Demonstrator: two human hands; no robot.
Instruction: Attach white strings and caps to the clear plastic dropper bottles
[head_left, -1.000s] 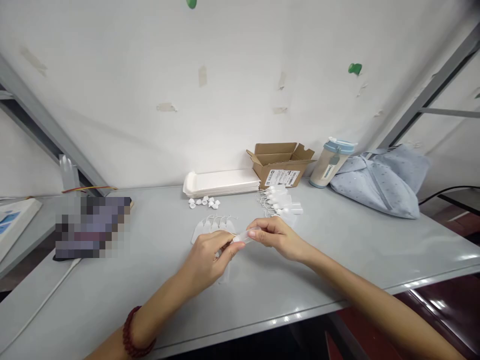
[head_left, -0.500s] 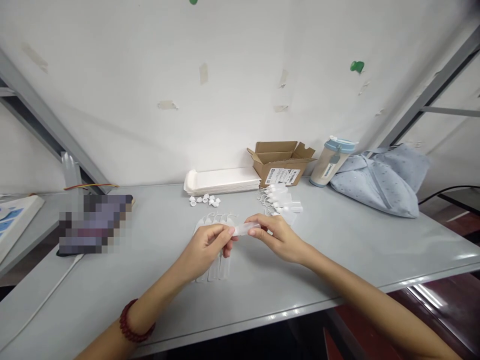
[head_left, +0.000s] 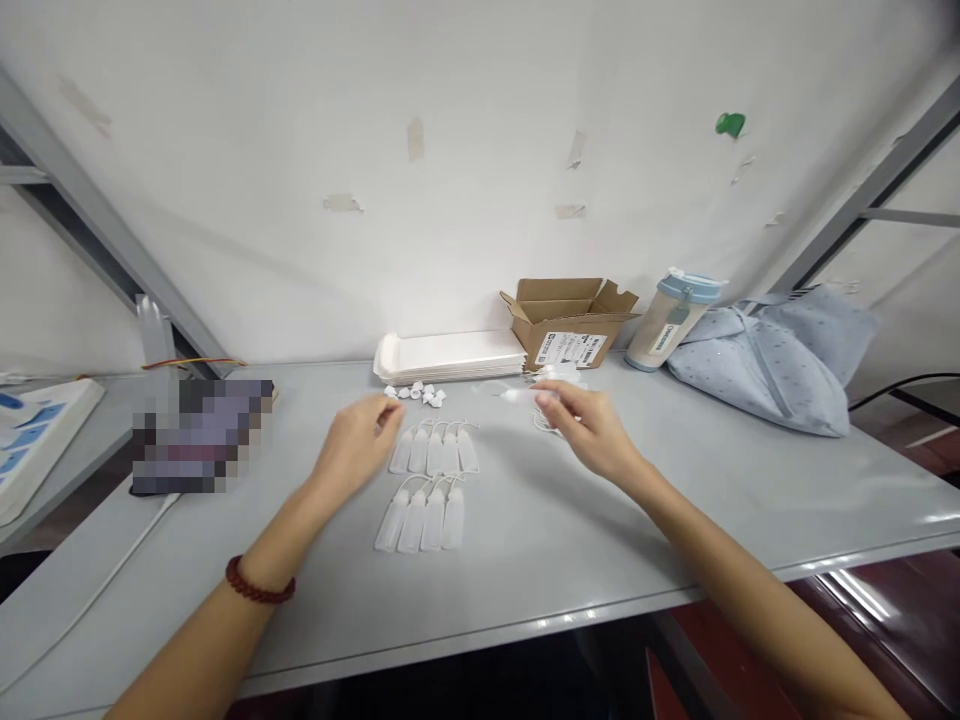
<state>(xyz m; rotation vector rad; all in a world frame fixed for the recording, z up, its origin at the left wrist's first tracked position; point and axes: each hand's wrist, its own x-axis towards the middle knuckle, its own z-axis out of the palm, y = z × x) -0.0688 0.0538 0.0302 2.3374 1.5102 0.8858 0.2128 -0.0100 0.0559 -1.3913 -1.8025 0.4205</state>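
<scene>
My right hand (head_left: 592, 428) pinches a small translucent squeeze bottle (head_left: 517, 395) by one end and holds it level above the table, near the loose pile of similar bottles (head_left: 559, 372). My left hand (head_left: 358, 440) hovers to the left with its fingers loosely bent and nothing visible in them. Its fingertips are close to a cluster of small white caps (head_left: 417, 394). Between my hands, two rows of capped bottles lie flat on the grey table (head_left: 525, 540): a far row (head_left: 435, 452) and a near row (head_left: 421, 522).
A stack of white trays (head_left: 450, 356), an open cardboard box (head_left: 570, 320), a blue-lidded cup (head_left: 671, 320) and a pale blue bag (head_left: 772, 360) line the back wall. A blurred dark object (head_left: 199, 435) lies left.
My hands have parted. The left let go of the bottle and moved left toward the caps. The right carried the bottle up and right toward the pile. The near row of bottles is now uncovered.
</scene>
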